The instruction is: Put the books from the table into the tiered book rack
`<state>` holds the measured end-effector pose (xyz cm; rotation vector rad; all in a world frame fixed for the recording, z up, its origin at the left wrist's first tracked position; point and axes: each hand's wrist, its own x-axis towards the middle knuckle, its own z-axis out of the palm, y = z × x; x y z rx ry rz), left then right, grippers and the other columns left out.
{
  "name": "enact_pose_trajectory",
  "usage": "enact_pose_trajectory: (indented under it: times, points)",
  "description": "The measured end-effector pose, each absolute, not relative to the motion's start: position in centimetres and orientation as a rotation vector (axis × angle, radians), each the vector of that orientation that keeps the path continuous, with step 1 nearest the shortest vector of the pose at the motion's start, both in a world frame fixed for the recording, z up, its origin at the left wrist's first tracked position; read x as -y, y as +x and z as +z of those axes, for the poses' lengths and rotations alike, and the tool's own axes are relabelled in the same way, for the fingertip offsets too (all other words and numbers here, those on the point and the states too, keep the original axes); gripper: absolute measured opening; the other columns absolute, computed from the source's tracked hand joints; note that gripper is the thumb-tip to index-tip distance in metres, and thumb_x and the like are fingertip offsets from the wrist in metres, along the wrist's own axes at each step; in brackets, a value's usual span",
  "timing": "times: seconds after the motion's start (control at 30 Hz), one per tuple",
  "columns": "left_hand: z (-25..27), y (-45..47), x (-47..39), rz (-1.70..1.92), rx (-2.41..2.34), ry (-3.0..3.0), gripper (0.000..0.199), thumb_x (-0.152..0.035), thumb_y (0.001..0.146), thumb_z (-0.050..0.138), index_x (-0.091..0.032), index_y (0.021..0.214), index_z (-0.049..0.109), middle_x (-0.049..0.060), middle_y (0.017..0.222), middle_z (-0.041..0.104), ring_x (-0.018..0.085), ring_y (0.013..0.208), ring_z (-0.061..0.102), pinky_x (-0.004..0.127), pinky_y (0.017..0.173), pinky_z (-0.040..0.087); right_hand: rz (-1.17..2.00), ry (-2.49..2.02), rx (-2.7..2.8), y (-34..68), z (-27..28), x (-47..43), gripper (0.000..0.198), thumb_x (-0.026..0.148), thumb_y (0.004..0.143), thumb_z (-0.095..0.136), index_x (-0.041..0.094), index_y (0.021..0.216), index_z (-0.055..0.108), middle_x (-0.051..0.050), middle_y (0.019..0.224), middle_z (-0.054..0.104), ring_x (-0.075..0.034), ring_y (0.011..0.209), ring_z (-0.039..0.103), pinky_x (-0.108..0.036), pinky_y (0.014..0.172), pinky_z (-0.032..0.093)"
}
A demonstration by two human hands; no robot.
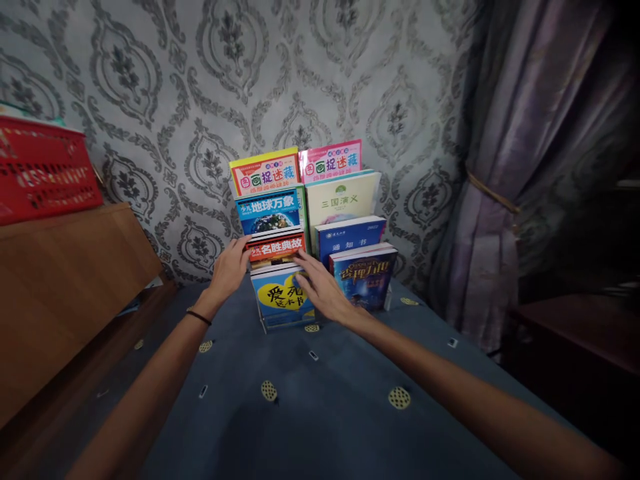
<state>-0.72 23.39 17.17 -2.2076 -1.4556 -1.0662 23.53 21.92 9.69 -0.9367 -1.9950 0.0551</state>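
A red-covered book (270, 249) stands in the left column of a tiered book rack, between my hands. My left hand (231, 268) is at its left edge, fingers stretched out and fingertips touching it. My right hand (323, 288) reaches over its right side, fingers extended and spread. Below, a blue book with a yellow heart (280, 300) stands in front, partly covered by my right fingers. Behind the red book rise a blue book with a globe (267, 212) and a yellow-and-red book (265, 172).
The rack's right column holds a pink book (331, 160), a cream book (343, 198), a blue book (350, 235) and a dark blue book (365, 283). A red basket (47, 167) sits on a wooden cabinet (75, 267) at left. A curtain (520, 133) hangs at right.
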Motion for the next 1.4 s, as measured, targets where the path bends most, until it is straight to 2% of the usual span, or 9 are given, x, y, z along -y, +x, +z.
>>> enact_pose_trajectory:
  times: [0.2,0.4,0.5,0.63,0.77,0.93,1.13,1.23,1.4]
  points:
    - [18.0,-1.0,-23.0,-1.049,1.457,-2.265,0.041,-0.023,0.095,0.045,-0.017,0.134,0.056,0.013,0.129,0.064,0.027,0.120,0.059,0.043,0.107,0.044,0.087,-0.941,1.969,23.4,9.2,-21.5,0.052,0.036,0.100,0.036,0.018,0.149,0.041,-0.012,0.158,0.038,-0.024,0.146,0.036,-0.047,0.120,0.032]
    - [15.9,-1.6,-21.5,-1.315,1.486,-2.281,0.055,-0.025,0.094,0.047,-0.018,0.147,0.037,0.012,0.118,0.067,0.024,0.106,0.065,0.042,0.096,0.052,0.073,-0.940,1.949,24.2,8.8,-21.1,0.055,0.038,0.100,0.035,0.021,0.153,0.033,-0.012,0.160,0.034,-0.024,0.148,0.033,-0.048,0.120,0.033]
    - [13.7,-1.5,-20.7,-1.484,1.572,-2.239,0.047,-0.026,0.093,0.048,-0.017,0.139,0.043,0.012,0.113,0.066,0.023,0.101,0.066,0.040,0.089,0.056,0.082,-0.975,1.920,24.7,8.2,-21.4,0.057,0.039,0.100,0.034,0.020,0.154,0.031,-0.013,0.159,0.037,-0.025,0.147,0.035,-0.050,0.119,0.034]
    - [11.2,-0.9,-19.8,-1.487,1.544,-2.295,0.036,-0.026,0.094,0.043,-0.020,0.128,0.052,0.011,0.116,0.066,0.022,0.108,0.064,0.040,0.092,0.056,0.164,-1.033,1.862,24.7,7.0,-21.4,0.059,0.040,0.099,0.034,0.015,0.152,0.033,-0.017,0.152,0.046,-0.028,0.141,0.044,-0.050,0.115,0.039]
    - [10.1,-0.6,-19.5,-1.432,1.498,-2.302,0.041,-0.022,0.093,0.039,-0.018,0.132,0.054,0.013,0.125,0.064,0.023,0.115,0.061,0.041,0.098,0.053,0.325,-1.036,1.826,24.1,5.6,-20.7,0.059,0.037,0.097,0.037,0.014,0.152,0.036,-0.016,0.148,0.052,-0.029,0.133,0.052,-0.049,0.108,0.046]
    - [9.9,-0.3,-19.3,-1.409,1.506,-2.269,0.045,-0.023,0.093,0.041,-0.018,0.135,0.055,0.014,0.125,0.063,0.025,0.115,0.062,0.043,0.100,0.051,0.390,-0.984,1.762,23.4,5.3,-20.4,0.062,0.032,0.096,0.040,0.016,0.155,0.031,-0.014,0.149,0.051,-0.026,0.135,0.051,-0.045,0.110,0.045]
    - [9.8,0.1,-18.7,-1.405,1.517,-2.279,0.049,-0.028,0.091,0.049,-0.018,0.139,0.047,0.014,0.121,0.063,0.024,0.105,0.063,0.038,0.086,0.054,0.276,-1.028,1.764,23.3,7.3,-20.3,0.063,0.032,0.099,0.036,0.019,0.159,0.022,-0.011,0.155,0.044,-0.027,0.137,0.048,-0.046,0.111,0.044]
    - [9.6,0.5,-18.5,-1.495,1.603,-2.210,0.045,-0.030,0.086,0.056,-0.017,0.129,0.049,0.010,0.105,0.065,0.021,0.092,0.064,0.033,0.075,0.053,0.200,-1.023,1.769,23.2,7.6,-20.4,0.062,0.029,0.099,0.034,0.024,0.159,0.020,-0.009,0.156,0.043,-0.027,0.140,0.045,-0.047,0.112,0.043]
    - [9.4,1.0,-18.3,-1.627,1.649,-2.140,0.017,-0.030,0.085,0.058,-0.021,0.098,0.054,0.004,0.093,0.066,0.018,0.084,0.064,0.030,0.071,0.051,0.210,-0.871,1.703,22.9,6.8,-21.0,0.055,0.031,0.098,0.039,0.024,0.152,0.037,-0.011,0.152,0.048,-0.028,0.139,0.046,-0.052,0.114,0.040]
